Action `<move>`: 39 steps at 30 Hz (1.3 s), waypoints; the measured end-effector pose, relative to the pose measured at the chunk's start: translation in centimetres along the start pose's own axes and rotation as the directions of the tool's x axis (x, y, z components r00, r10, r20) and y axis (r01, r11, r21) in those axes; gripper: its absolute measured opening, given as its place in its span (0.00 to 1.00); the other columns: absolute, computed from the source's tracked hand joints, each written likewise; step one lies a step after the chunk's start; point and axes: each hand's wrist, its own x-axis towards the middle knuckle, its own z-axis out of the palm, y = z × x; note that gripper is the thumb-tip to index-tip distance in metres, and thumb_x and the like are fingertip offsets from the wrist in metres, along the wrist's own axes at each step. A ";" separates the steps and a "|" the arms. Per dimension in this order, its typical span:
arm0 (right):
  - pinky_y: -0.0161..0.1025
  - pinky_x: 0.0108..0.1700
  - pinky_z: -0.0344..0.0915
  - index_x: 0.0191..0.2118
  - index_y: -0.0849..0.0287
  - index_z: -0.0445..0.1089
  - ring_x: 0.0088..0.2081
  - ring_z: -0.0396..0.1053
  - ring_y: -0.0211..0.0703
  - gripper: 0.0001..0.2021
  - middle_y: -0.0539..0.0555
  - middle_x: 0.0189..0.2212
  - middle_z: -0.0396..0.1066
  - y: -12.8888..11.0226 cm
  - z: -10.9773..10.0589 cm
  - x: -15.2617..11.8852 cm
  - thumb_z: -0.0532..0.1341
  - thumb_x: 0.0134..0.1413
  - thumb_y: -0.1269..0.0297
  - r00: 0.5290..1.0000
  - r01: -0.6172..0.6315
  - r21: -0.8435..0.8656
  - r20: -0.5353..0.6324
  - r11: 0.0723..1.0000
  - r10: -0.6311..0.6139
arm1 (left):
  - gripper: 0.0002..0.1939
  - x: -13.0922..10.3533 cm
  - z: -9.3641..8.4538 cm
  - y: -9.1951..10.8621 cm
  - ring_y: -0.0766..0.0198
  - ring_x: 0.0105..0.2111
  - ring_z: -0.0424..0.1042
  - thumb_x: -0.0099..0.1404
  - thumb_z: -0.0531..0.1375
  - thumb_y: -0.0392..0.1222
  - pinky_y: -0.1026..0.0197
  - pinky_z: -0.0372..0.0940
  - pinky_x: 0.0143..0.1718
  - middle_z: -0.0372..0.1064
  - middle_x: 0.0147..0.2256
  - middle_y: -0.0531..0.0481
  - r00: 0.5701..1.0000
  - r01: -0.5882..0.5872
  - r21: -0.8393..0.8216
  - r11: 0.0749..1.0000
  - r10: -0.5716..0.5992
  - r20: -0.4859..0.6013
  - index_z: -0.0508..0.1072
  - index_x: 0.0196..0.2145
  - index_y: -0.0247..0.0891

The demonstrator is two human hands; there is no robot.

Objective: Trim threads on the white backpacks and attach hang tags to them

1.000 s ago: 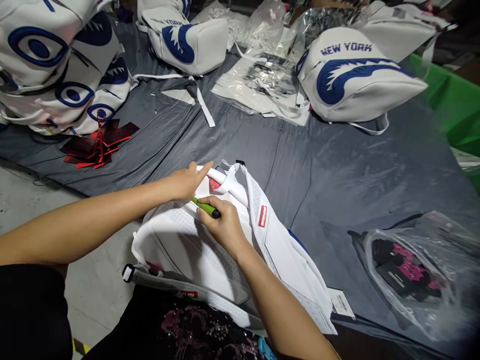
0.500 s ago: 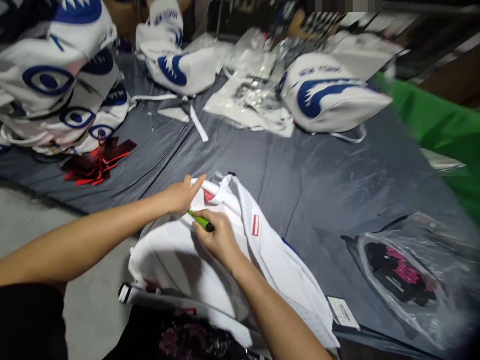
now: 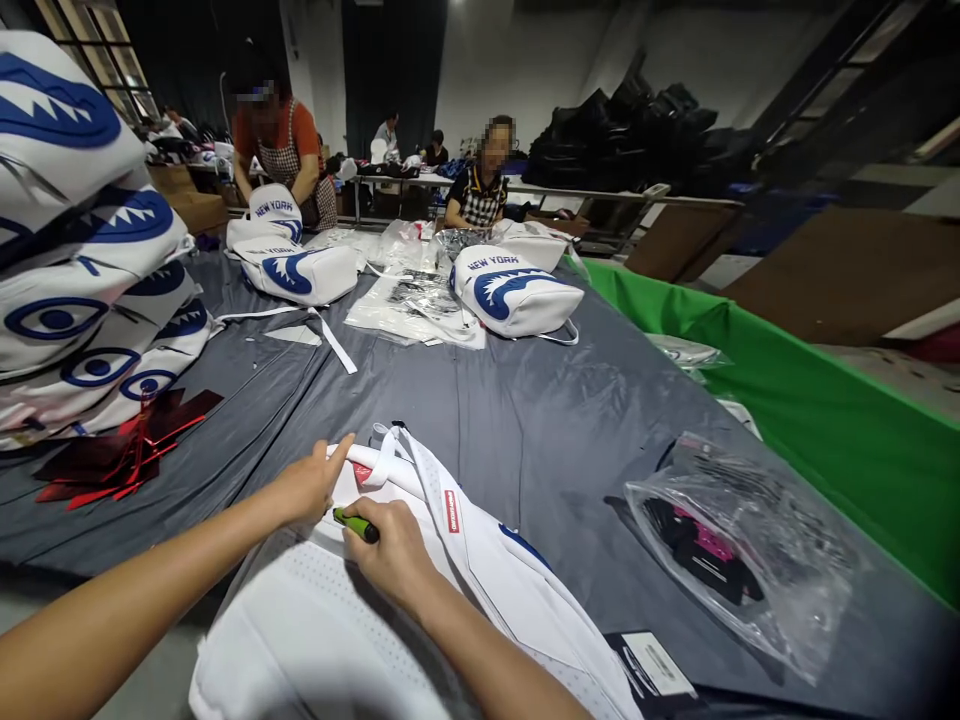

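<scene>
A white backpack (image 3: 480, 590) with a red label on its strap lies on the grey cloth at the front of the table. My left hand (image 3: 309, 484) grips the bag's upper edge near the top loop, thumb and fingers on the fabric. Closed around a green tool with a black end (image 3: 357, 524) is my right hand (image 3: 390, 552); the tool's tip meets the white fabric just below my left hand. What the tip does there is too small to tell. A black tag with a white sticker (image 3: 654, 664) rests beside the bag's lower right.
White bags with blue eyes and teeth (image 3: 67, 240) are piled at the left, with red tags (image 3: 135, 450) below. Further back are more white bags (image 3: 517, 290) and plastic packaging (image 3: 420, 305). A clear bag (image 3: 772, 560) lies right, near green cloth (image 3: 825, 420). People work behind.
The view has tilted up, showing the people and the room behind. Both hands keep their places on the white backpack, and the green tool is still in my right hand.
</scene>
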 end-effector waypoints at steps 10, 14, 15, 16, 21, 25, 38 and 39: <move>0.33 0.33 0.59 0.38 0.52 0.80 0.28 0.70 0.39 0.11 0.48 0.27 0.77 -0.1 -0.6 -0.3 0.63 0.50 0.71 1.000 -0.001 -0.023 -0.028 1.000 0.001 | 0.50 -0.1 0.0 0.2 0.49 0.50 0.74 0.62 0.59 0.33 0.55 0.69 0.46 0.55 0.60 0.33 1.000 0.010 0.033 0.999 -0.010 -0.004 0.31 0.71 0.44; 0.33 0.31 0.57 0.37 0.52 0.80 0.27 0.70 0.39 0.11 0.49 0.27 0.77 -0.1 -1.1 -0.5 0.63 0.50 0.72 0.999 -0.014 -0.049 -0.047 0.999 0.012 | 0.51 0.0 0.1 -0.2 0.48 0.53 0.73 0.62 0.60 0.34 0.54 0.68 0.50 0.53 0.62 0.32 1.000 -0.015 -0.011 1.000 0.015 -0.011 0.30 0.71 0.45; 0.33 0.31 0.57 0.36 0.53 0.80 0.27 0.70 0.39 0.11 0.49 0.27 0.77 -0.1 -1.3 -0.5 0.62 0.50 0.72 0.998 -0.022 -0.065 -0.061 0.998 0.018 | 0.54 0.1 0.0 -0.3 0.48 0.55 0.72 0.61 0.62 0.35 0.54 0.68 0.51 0.51 0.63 0.32 1.000 -0.027 -0.034 0.999 0.027 -0.004 0.28 0.71 0.46; 0.33 0.31 0.57 0.36 0.53 0.80 0.28 0.71 0.39 0.11 0.49 0.27 0.78 0.0 -1.4 -0.6 0.62 0.50 0.72 0.997 -0.028 -0.072 -0.070 0.997 0.023 | 0.57 0.1 -0.1 -0.3 0.48 0.56 0.71 0.60 0.64 0.36 0.54 0.67 0.53 0.49 0.64 0.31 0.999 -0.035 -0.054 0.998 0.035 0.007 0.27 0.71 0.46; 0.34 0.32 0.57 0.35 0.53 0.80 0.28 0.70 0.40 0.11 0.50 0.26 0.77 0.1 -1.3 -0.7 0.62 0.49 0.73 0.995 -0.052 -0.042 -0.091 0.998 0.048 | 0.63 0.2 -0.5 0.7 0.42 0.55 0.71 0.55 0.69 0.36 0.49 0.68 0.52 0.43 0.66 0.25 0.998 0.040 0.038 0.998 -0.042 0.052 0.26 0.71 0.45; 0.32 0.32 0.58 0.36 0.53 0.80 0.28 0.69 0.38 0.11 0.49 0.27 0.77 -0.2 -1.1 -0.4 0.62 0.48 0.73 0.996 -0.058 0.051 -0.063 0.997 0.061 | 0.59 -0.2 -0.6 1.4 0.39 0.50 0.74 0.55 0.67 0.34 0.46 0.70 0.47 0.54 0.60 0.24 0.997 0.071 0.080 0.994 -0.074 0.032 0.31 0.72 0.37; 0.34 0.38 0.64 0.33 0.55 0.75 0.35 0.73 0.41 0.04 0.49 0.32 0.77 -1.2 -4.1 -1.5 0.65 0.49 0.67 0.996 0.009 0.064 -0.088 0.998 -0.004 | 0.56 1.8 1.1 -2.3 0.44 0.62 0.63 0.57 0.61 0.34 0.54 0.62 0.59 0.44 0.65 0.24 0.996 -0.059 -0.129 0.990 0.066 0.052 0.26 0.71 0.31; 0.35 0.40 0.65 0.34 0.55 0.74 0.37 0.73 0.41 0.04 0.49 0.33 0.77 -1.0 -5.8 -2.2 0.64 0.51 0.67 0.984 0.064 0.063 -0.169 0.996 -0.053 | 0.55 2.5 1.5 -3.0 0.42 0.63 0.62 0.57 0.60 0.35 0.53 0.62 0.59 0.45 0.65 0.25 0.997 -0.077 -0.127 0.989 0.080 0.017 0.27 0.71 0.32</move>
